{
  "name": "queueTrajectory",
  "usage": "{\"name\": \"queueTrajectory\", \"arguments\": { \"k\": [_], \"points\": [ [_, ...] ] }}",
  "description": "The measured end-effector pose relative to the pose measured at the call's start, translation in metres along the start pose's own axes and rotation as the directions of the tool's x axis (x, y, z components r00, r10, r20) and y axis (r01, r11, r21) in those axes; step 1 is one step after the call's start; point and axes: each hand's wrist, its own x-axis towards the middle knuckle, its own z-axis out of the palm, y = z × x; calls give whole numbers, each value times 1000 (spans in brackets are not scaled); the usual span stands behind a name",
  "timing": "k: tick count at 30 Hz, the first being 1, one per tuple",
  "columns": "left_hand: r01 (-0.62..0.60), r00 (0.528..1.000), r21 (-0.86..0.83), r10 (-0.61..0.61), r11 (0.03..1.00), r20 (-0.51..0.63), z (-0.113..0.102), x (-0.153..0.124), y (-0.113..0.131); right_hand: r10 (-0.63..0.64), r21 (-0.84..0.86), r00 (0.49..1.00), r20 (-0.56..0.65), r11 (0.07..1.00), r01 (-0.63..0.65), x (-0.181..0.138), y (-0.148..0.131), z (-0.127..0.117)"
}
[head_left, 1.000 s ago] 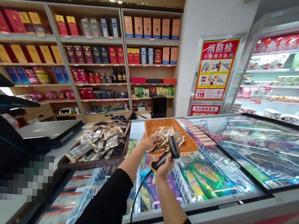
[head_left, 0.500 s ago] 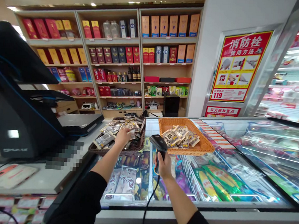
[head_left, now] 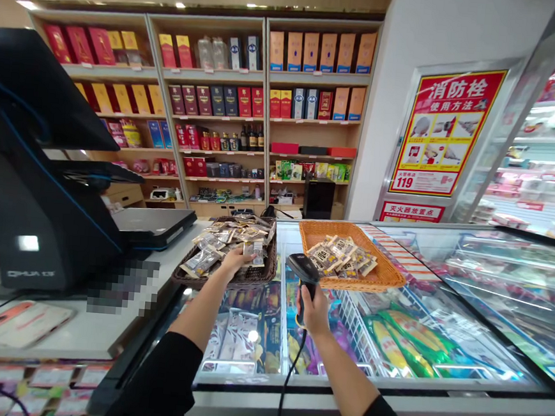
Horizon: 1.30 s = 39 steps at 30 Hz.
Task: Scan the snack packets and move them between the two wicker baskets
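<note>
My left hand (head_left: 237,260) reaches into the dark wicker basket (head_left: 257,275) of silver snack packets and pinches one packet (head_left: 249,252) at the basket's front. My right hand (head_left: 314,311) grips the handle of a black corded barcode scanner (head_left: 302,271), head up, just right of that basket. An orange wicker basket (head_left: 382,277) with beige snack packets (head_left: 341,256) sits to the right of the scanner. Both baskets rest on the glass lid of a chest freezer (head_left: 443,298).
A black checkout terminal (head_left: 27,214) stands on the white counter (head_left: 80,327) at left, with a red card beside it. Shelves of boxed goods (head_left: 247,103) fill the back wall. A red fire-hydrant poster (head_left: 444,131) and an open chiller (head_left: 545,165) are at right.
My left hand left the orange basket and moved left into the dark basket, closing on a packet. The scanner came away from the orange basket and now stands between the two baskets.
</note>
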Motion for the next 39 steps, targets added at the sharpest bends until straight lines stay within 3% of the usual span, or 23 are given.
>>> {"name": "queueTrajectory", "arguments": {
  "k": [5, 9, 15, 20, 26, 28, 30, 32, 35, 39],
  "points": [
    [-143, 990, -175, 144, 974, -8, 4, -6, 3, -179, -141, 981, 76, 972, 188, -4, -14, 3],
    [-113, 994, -198, 111, 974, -22, 4, -11, 7, -105, -145, 978, 179, 981, 132, -6, -18, 10],
    [-42, 999, -257, 46, 966, 10, 3, -21, 15, -53, -60, 999, 12, 997, 54, -10, -12, 23],
    [-41, 999, -279, 49, 960, 21, 4, -22, 16, -26, -12, 1000, -3, 1000, 26, -10, -16, 26],
    [-98, 995, -216, 88, 972, -55, 2, -15, 6, 4, 27, 999, 46, 1000, -6, -11, -16, 18],
    [-149, 983, -136, 131, 979, -130, 1, -14, 7, 58, 84, 996, 70, 994, -64, -9, -14, 14],
    [-247, 948, 20, 246, 969, -201, 4, -17, 14, 85, 189, 996, -10, 979, -82, -4, -14, 8],
    [-384, 880, 225, 429, 896, -206, 16, -24, 27, 92, 310, 980, -178, 950, -33, 3, -15, 2],
    [-556, 756, 442, 649, 704, -84, 59, -39, 46, 98, 422, 910, -402, 902, 89, 14, -19, -7],
    [-682, 679, 538, 701, 495, 217, 137, -49, 60, 70, 449, 848, -525, 869, 207, 25, -21, -18]
  ]
}}
